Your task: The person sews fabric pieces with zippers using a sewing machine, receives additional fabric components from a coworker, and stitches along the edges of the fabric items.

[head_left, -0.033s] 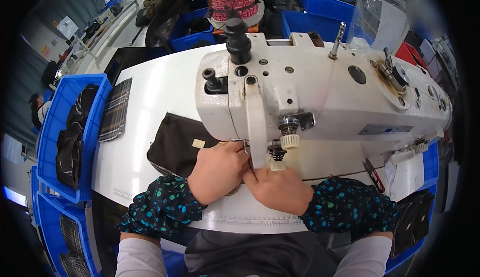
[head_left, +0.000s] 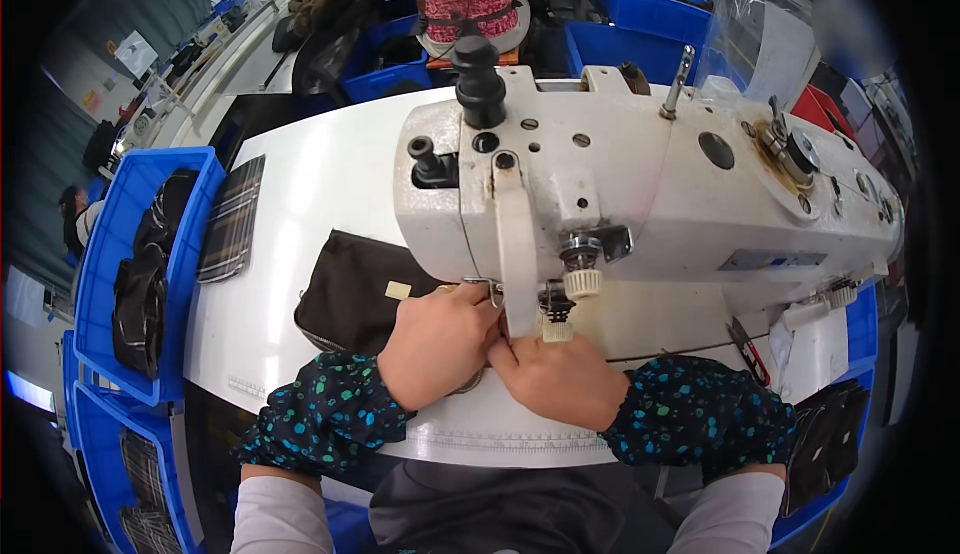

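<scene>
Because the front of the white sewing machine (head_left: pixel 650 154) hangs over the fingertips, I can't tell from my far-off seat whether they pinch anything. I do see the left hand (head_left: pixel 435 342) lying palm down over the right part of the dark pouch (head_left: pixel 345 279), its fingers bent, and the right hand (head_left: pixel 562 379) close beside it, so the 2 thumbs come near each other. The pouch lies on the white table (head_left: pixel 300 169), left of the machine's needle end, with its small pale patch (head_left: pixel 398 290) facing up. I think the hands sit this close to keep the cloth flat and steady. A long white bar (head_left: pixel 517 254) comes down in front of the fingers, so it blocks my view and leaves them little room. A ruler strip (head_left: pixel 530 443) runs along the table's near edge, perhaps for quick measuring. Plaid cloth (head_left: pixel 232 219) lies at the left, next to a blue bin (head_left: pixel 98 294), likely for easy reach. Red and black snips (head_left: pixel 751 355) rest beyond the right sleeve (head_left: pixel 700 412), out of the way.
</scene>
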`<state>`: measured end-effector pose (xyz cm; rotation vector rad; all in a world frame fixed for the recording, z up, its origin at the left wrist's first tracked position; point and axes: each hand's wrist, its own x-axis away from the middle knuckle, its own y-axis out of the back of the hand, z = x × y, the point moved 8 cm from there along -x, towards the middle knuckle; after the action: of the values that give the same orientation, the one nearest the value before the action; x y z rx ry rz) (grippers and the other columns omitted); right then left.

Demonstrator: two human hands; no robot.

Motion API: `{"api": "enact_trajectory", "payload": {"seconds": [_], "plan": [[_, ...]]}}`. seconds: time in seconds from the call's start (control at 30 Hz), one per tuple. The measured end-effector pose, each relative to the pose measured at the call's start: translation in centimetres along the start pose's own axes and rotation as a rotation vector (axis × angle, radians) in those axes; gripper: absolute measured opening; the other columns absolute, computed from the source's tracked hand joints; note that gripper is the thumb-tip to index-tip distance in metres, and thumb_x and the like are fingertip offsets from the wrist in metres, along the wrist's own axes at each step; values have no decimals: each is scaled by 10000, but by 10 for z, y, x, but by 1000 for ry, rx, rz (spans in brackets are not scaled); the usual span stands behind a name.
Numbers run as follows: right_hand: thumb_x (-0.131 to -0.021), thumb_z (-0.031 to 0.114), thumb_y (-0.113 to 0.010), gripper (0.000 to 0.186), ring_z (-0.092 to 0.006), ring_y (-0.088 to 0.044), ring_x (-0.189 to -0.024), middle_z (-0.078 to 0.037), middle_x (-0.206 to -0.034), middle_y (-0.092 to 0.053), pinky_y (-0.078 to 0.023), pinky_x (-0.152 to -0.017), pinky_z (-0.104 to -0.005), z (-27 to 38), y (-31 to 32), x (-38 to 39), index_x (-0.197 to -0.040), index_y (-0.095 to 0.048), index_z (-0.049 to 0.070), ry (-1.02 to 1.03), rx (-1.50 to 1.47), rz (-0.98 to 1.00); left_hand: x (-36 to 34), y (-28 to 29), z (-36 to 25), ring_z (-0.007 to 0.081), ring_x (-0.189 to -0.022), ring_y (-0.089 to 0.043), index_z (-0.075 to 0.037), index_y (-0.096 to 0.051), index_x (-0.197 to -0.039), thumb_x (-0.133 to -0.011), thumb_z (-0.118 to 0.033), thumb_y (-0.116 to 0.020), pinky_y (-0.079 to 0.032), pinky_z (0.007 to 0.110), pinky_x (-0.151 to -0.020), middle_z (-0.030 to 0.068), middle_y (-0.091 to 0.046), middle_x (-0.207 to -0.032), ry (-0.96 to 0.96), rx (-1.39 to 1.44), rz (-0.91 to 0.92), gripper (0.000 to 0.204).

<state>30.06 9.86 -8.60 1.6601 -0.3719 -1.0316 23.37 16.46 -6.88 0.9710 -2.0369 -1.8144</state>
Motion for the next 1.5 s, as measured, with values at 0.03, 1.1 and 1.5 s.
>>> {"api": "enact_trajectory", "payload": {"seconds": [0.03,1.1,1.5], "plan": [[-810,110,-604,191,-184,-663,-613,-203,-978,-688,-498,-459,-293,-1,0,1,-968,-651,13,-17,12,-24,0,-2,1,253,-770,-669,-82,-705,-838,-768,-163,-674,-538,380,-597,47,-634,-836,26,5,13,112],[-767,125,-638,204,-104,-508,-519,-33,-696,-565,-360,-469,-246,20,14,11,-896,-695,-22,291,153,-202,-13,-12,24,407,-673,-659,-1,-675,-803,-883,-138,-613,-549,480,-619,203,-660,-741,55,37,51,171],[-771,115,-651,201,-97,-505,-527,0,-674,-523,-344,-471,-246,10,10,6,-909,-688,-26,101,201,-141,-11,-17,38,400,-751,-668,-12,-694,-936,-857,-183,-702,-546,463,-674,190,-679,-807,127,348,168,189]]}}
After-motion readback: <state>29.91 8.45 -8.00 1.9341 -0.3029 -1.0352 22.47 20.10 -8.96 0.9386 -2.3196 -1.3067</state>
